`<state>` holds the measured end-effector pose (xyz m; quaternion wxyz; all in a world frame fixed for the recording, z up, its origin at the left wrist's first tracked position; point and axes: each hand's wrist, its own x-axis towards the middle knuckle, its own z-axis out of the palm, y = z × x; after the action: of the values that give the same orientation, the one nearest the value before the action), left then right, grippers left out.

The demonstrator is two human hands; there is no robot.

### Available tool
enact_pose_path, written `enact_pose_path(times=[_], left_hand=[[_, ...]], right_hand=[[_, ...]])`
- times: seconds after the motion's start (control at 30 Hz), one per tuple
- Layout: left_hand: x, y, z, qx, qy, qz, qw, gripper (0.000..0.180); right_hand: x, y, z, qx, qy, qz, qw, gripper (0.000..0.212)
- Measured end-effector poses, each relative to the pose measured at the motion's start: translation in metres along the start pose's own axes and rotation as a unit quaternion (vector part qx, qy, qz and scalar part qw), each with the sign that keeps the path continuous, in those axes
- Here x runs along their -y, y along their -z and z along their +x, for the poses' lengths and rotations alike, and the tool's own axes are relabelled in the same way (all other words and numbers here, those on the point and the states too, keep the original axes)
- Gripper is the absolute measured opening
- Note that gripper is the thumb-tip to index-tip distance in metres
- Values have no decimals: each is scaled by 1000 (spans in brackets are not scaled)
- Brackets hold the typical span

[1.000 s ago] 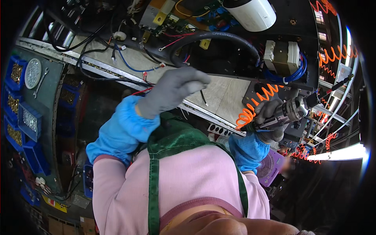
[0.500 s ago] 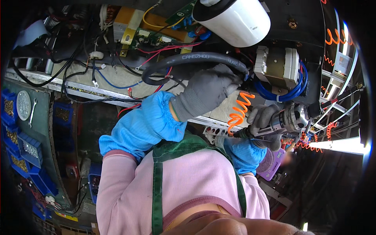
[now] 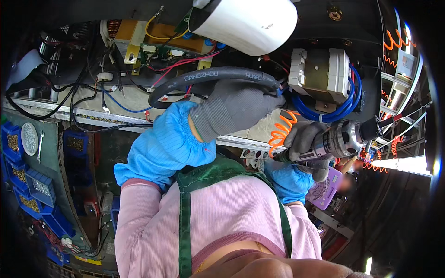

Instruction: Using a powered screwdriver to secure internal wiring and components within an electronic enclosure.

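My right fingers (image 3: 293,138) grip the power tool (image 3: 340,140); left fingers (image 3: 272,103), grip unclear, seem to position the black cable (image 3: 211,75) beside them; next wants steadiness

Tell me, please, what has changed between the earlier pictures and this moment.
The left hand has moved rightward, from near the left bend of the thick black cable to its right end, beside the transformer. Whether the fingers grip the cable is hidden. The camera view has also shifted. The right hand still holds the power tool.
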<state>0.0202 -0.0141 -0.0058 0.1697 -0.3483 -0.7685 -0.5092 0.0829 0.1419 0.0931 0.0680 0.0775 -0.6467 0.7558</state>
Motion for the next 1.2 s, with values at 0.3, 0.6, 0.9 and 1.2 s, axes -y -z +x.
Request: enact_pose_path(times=[0.3,0.6,0.9,1.2], left_hand=[[-7,0,-3,-50,-17,12,999,34],[-29,-14,-21,-104,91,-119,983,37],[-23,-13,-14,-122,100,-189,969,24],[-16,2,-4,-16,122,-155,980,19]], right_hand=[[-11,40,20,314,50,40,947,46],[-6,23,6,162,-5,31,986,47],[-15,40,14,266,77,31,961,64],[-8,17,-1,119,31,45,991,37]])
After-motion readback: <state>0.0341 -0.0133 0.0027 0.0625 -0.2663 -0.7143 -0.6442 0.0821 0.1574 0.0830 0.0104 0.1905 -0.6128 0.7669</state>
